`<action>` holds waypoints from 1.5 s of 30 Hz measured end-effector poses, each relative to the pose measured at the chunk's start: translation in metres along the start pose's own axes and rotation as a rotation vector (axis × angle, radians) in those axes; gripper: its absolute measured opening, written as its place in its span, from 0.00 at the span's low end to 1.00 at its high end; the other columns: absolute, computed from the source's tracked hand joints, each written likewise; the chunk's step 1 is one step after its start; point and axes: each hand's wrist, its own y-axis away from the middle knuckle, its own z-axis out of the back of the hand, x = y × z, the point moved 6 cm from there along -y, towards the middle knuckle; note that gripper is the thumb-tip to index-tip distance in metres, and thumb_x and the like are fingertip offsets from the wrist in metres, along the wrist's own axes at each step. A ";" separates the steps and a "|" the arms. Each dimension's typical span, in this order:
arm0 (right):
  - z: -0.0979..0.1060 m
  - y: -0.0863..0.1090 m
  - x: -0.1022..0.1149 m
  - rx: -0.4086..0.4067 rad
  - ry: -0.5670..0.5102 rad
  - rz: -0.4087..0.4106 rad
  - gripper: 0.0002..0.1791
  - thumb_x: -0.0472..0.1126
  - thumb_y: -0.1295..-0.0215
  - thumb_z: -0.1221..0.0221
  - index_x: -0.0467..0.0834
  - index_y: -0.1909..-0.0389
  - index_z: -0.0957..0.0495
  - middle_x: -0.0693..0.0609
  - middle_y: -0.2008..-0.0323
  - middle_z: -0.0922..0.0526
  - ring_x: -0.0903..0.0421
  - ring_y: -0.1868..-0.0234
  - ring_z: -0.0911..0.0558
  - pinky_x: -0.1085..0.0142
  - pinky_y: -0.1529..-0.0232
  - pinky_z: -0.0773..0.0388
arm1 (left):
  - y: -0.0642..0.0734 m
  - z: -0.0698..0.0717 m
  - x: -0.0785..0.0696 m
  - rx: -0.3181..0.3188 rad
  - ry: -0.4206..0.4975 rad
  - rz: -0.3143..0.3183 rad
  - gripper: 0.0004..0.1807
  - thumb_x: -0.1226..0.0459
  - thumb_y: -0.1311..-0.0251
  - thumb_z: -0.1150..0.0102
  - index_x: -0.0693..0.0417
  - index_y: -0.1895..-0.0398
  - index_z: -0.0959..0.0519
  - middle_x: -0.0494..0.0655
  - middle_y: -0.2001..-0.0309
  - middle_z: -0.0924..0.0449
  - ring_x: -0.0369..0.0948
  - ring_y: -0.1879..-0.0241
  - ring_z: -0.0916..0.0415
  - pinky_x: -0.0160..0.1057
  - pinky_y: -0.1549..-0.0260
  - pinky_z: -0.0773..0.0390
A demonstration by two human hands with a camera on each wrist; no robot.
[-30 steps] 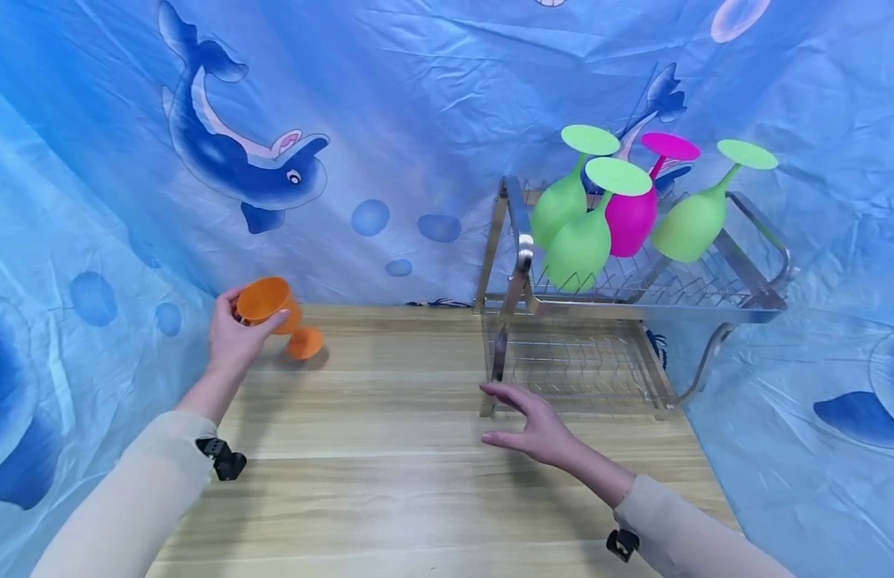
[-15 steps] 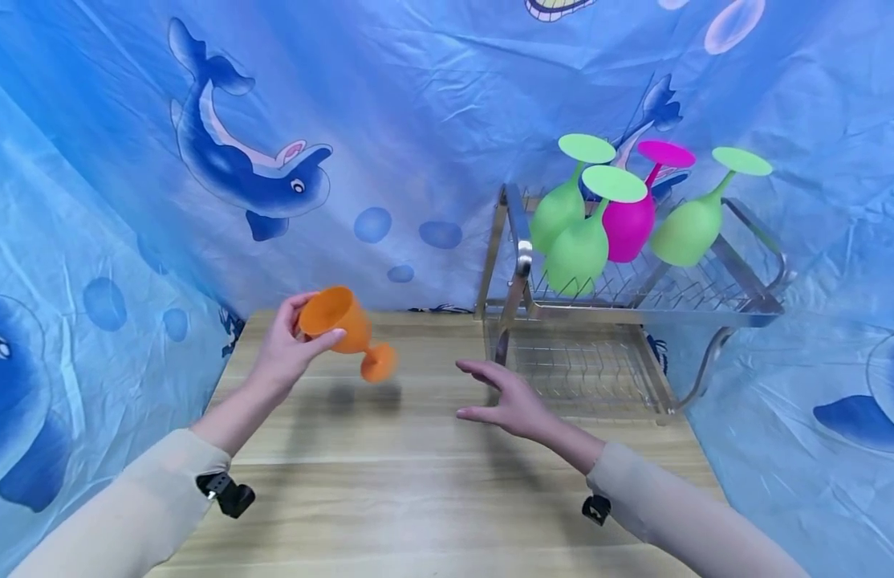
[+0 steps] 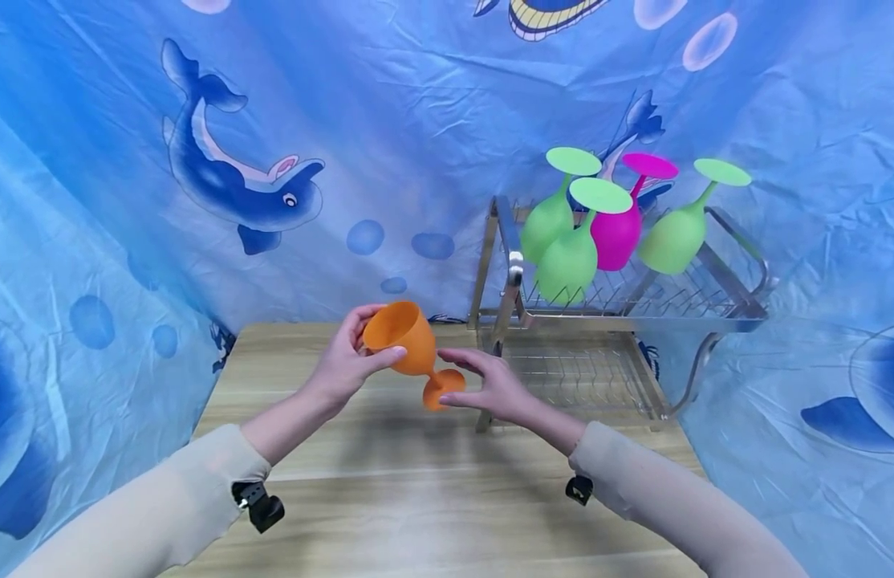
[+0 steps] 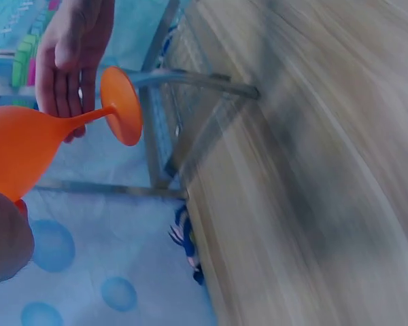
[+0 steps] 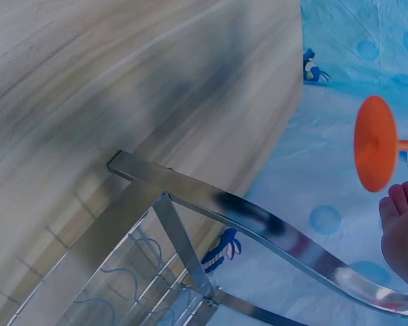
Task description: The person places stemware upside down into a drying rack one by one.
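An orange wine goblet [image 3: 411,343] is held above the table, tilted, with its mouth toward my left and its foot low to the right. My left hand [image 3: 342,359] grips the bowl, thumb in front and fingers behind. My right hand [image 3: 493,388] is beside the foot, thumb and fingers spread apart around it. In the left wrist view, the right hand's fingers reach behind the stem [image 4: 87,119]; whether they touch it I cannot tell. The round orange foot [image 5: 375,144] also shows in the right wrist view.
A two-tier metal dish rack [image 3: 645,323] stands at the right. Upside-down green goblets [image 3: 566,265] and a magenta goblet [image 3: 616,234] sit on its top tier. Blue dolphin-printed cloth [image 3: 418,160] walls in the wooden table [image 3: 418,514].
My left hand has carried the orange goblet rightward from the table's left side. My right hand has moved slightly left, and the two hands now meet around the goblet.
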 end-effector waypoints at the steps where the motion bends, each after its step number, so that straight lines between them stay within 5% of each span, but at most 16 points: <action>1: 0.001 0.000 -0.001 -0.003 -0.010 -0.007 0.38 0.44 0.38 0.21 0.42 0.28 0.23 0.48 0.31 0.19 0.47 0.30 0.20 0.51 0.29 0.24 | -0.001 -0.003 -0.002 0.004 0.001 -0.002 0.41 0.69 0.34 0.27 0.53 0.22 0.39 0.55 0.30 0.28 0.50 0.38 0.24 0.35 0.46 0.15; 11: 0.002 -0.002 -0.003 -0.038 -0.065 0.021 0.24 0.39 0.36 0.24 0.40 0.39 0.15 0.48 0.47 0.10 0.51 0.47 0.12 0.50 0.40 0.14 | 0.001 -0.015 -0.002 0.008 0.060 -0.008 0.40 0.71 0.34 0.29 0.55 0.23 0.38 0.56 0.30 0.28 0.47 0.39 0.23 0.35 0.45 0.15; 15: 0.002 -0.003 -0.003 -0.060 -0.061 0.016 0.21 0.38 0.35 0.25 0.39 0.43 0.13 0.48 0.52 0.08 0.53 0.51 0.11 0.58 0.46 0.11 | -0.001 -0.019 0.000 0.009 0.071 -0.003 0.39 0.71 0.33 0.30 0.55 0.23 0.38 0.56 0.30 0.28 0.47 0.38 0.23 0.35 0.44 0.15; 27: 0.005 -0.004 0.000 -0.115 -0.093 -0.028 0.15 0.36 0.33 0.27 0.37 0.47 0.12 0.45 0.56 0.08 0.52 0.58 0.09 0.66 0.55 0.11 | 0.001 -0.023 -0.001 0.001 0.067 -0.012 0.40 0.70 0.33 0.30 0.56 0.22 0.39 0.56 0.29 0.28 0.48 0.36 0.25 0.33 0.42 0.17; 32: 0.008 -0.003 -0.002 -0.124 -0.098 -0.019 0.15 0.34 0.34 0.27 0.37 0.47 0.12 0.44 0.57 0.08 0.52 0.57 0.09 0.64 0.54 0.10 | 0.000 -0.021 -0.001 0.069 0.027 -0.032 0.45 0.70 0.35 0.29 0.54 0.19 0.43 0.55 0.26 0.32 0.52 0.30 0.30 0.37 0.37 0.19; 36: 0.011 -0.003 -0.003 -0.097 -0.062 -0.010 0.16 0.34 0.33 0.27 0.37 0.46 0.12 0.45 0.56 0.07 0.53 0.57 0.09 0.64 0.54 0.10 | -0.001 -0.013 -0.015 0.150 -0.166 -0.139 0.53 0.68 0.39 0.23 0.49 0.16 0.45 0.52 0.22 0.36 0.52 0.24 0.35 0.49 0.25 0.29; 42: 0.025 -0.006 0.002 -0.049 0.099 0.028 0.15 0.36 0.33 0.27 0.39 0.46 0.11 0.49 0.56 0.07 0.57 0.58 0.09 0.67 0.55 0.11 | 0.000 -0.011 -0.061 0.247 -0.767 -0.467 0.64 0.52 0.56 0.11 0.44 0.16 0.41 0.49 0.20 0.36 0.53 0.24 0.36 0.64 0.28 0.30; 45: 0.030 -0.008 0.005 -0.023 0.183 0.062 0.15 0.36 0.33 0.27 0.40 0.47 0.11 0.49 0.56 0.07 0.58 0.58 0.09 0.69 0.55 0.11 | 0.000 -0.017 -0.073 0.315 -0.977 -0.609 0.65 0.47 0.59 0.11 0.44 0.17 0.40 0.49 0.20 0.36 0.54 0.24 0.35 0.67 0.31 0.27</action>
